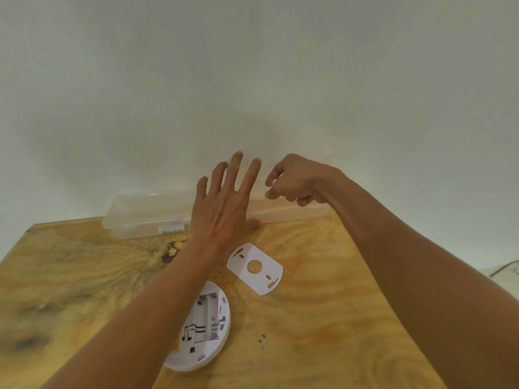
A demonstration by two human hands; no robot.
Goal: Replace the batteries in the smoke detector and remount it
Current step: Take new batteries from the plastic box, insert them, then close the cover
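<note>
The white round smoke detector point(207, 327) lies face down on the wooden table point(323, 318), its battery bay open and showing no batteries. Its flat white mounting plate point(255, 268) lies just beyond it. At the back, a long clear plastic box point(146, 217) rests against the wall. My left hand point(224, 203) is over the box's middle with fingers spread and the thumb touching its front edge. Above the box's right part, my right hand point(295, 181) is curled, thumb and forefinger close together. Whether they pinch anything is unclear.
A plain white wall point(252, 80) rises directly behind the table and the box. The tabletop has dark stains on its left side point(31, 341). A pale object point(505, 270) shows at the right edge, beyond the table.
</note>
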